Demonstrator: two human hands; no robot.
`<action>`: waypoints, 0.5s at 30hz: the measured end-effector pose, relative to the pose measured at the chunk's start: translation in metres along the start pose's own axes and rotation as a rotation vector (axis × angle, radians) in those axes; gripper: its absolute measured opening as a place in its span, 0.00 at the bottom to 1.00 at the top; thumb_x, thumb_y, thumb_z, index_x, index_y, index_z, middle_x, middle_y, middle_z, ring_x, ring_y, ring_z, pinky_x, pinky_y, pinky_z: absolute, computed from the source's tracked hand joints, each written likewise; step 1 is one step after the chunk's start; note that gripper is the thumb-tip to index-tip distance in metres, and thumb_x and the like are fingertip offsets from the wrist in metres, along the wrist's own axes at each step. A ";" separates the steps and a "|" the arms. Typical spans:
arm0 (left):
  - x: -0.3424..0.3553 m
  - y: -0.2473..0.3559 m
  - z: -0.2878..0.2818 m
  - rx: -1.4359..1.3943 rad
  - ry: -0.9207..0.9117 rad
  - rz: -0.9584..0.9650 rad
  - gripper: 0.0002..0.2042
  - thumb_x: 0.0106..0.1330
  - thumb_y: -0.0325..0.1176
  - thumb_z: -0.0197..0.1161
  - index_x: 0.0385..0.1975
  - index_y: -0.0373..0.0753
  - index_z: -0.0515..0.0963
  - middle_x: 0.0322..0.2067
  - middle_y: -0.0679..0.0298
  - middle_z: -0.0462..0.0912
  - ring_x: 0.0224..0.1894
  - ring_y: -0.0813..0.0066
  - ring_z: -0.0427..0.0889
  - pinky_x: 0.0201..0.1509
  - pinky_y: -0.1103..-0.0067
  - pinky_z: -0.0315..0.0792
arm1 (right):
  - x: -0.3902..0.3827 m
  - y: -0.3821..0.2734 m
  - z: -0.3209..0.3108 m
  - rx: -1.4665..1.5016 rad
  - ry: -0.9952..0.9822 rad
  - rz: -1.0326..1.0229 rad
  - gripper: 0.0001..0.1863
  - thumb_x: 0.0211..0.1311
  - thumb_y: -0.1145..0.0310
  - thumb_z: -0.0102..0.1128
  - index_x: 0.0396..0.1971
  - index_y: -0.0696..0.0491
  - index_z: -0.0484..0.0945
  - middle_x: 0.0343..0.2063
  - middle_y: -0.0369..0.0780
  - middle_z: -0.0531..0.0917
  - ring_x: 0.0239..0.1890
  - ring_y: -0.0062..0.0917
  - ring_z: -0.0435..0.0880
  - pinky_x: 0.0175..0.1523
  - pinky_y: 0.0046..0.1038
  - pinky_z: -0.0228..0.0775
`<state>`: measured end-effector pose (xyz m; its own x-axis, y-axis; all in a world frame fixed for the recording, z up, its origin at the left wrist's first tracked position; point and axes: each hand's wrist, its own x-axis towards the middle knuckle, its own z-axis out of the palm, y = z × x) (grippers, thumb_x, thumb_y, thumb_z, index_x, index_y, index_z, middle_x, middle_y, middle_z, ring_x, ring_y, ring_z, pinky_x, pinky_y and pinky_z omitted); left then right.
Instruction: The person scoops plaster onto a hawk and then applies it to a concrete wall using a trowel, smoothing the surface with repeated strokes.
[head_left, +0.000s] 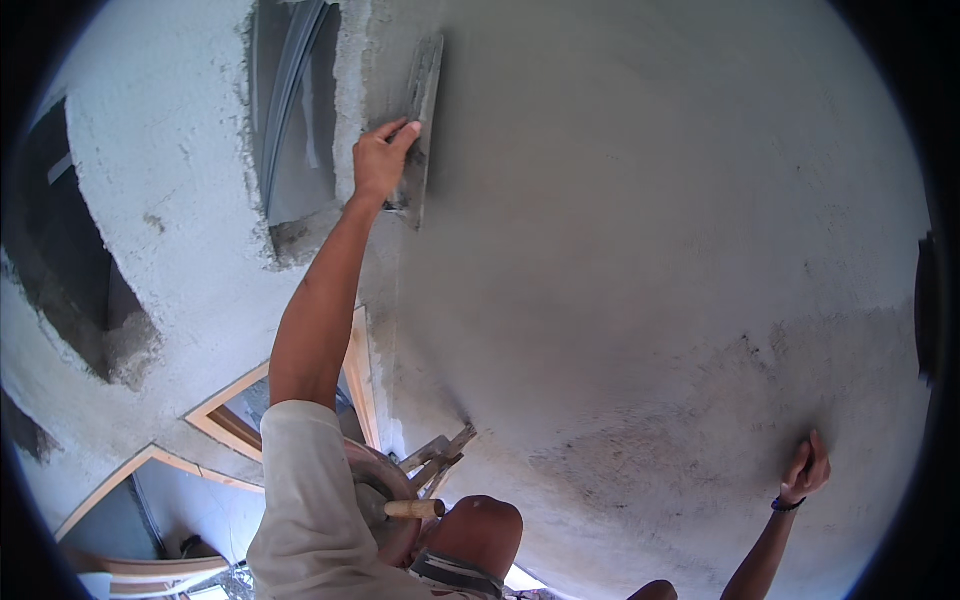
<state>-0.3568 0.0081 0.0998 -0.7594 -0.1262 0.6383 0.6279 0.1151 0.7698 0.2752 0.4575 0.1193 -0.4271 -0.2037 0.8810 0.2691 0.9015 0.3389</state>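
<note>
Up at the left, my left hand (380, 165) is closed round the grip of a long flat plastering trowel (428, 110). Its blade lies nearly edge-on along the grey plastered wall (620, 220), beside the rough rim of an opening. Low on the right, my right hand (808, 470) rests its fingertips at the plaster and holds no tool. Those fingers are partly bent but apart, and a dark band circles the wrist. A round bucket (372, 465), partly hidden by my sleeve, has a wooden-handled tool (415, 508) lying across it.
Rough-edged openings (300, 120) break the pale wall at left; one shows grey tubing or cables. Below are wood-framed openings (225, 410). A wooden support (440, 458) stands near the bucket, close to my bent knee (482, 540). A rougher plaster patch (620, 465) spreads low on the wall.
</note>
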 end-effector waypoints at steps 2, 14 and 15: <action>0.007 -0.013 0.014 0.044 -0.017 0.035 0.26 0.57 0.48 0.65 0.46 0.31 0.78 0.41 0.48 0.82 0.45 0.62 0.82 0.51 0.75 0.71 | 0.002 -0.003 0.003 0.002 0.011 -0.003 0.10 0.59 0.74 0.54 0.38 0.60 0.79 0.23 0.42 0.81 0.16 0.27 0.75 0.23 0.26 0.63; -0.174 0.066 0.102 -0.010 -0.142 0.402 0.24 0.60 0.44 0.66 0.47 0.28 0.77 0.31 0.51 0.83 0.28 0.70 0.82 0.32 0.76 0.75 | 0.008 -0.004 -0.007 -0.049 0.049 -0.080 0.10 0.57 0.74 0.54 0.37 0.61 0.79 0.27 0.45 0.83 0.22 0.36 0.80 0.27 0.31 0.70; -0.209 0.081 0.112 0.096 -0.144 0.486 0.24 0.59 0.45 0.66 0.47 0.29 0.77 0.22 0.55 0.79 0.21 0.74 0.77 0.22 0.77 0.71 | 0.006 -0.003 -0.006 -0.049 0.054 -0.081 0.10 0.57 0.74 0.54 0.37 0.61 0.79 0.27 0.45 0.83 0.22 0.35 0.80 0.27 0.31 0.71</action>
<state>-0.1664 0.1546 0.0284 -0.4040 0.1008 0.9092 0.9007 0.2174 0.3761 0.2769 0.4516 0.1253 -0.4028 -0.2967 0.8659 0.2782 0.8616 0.4246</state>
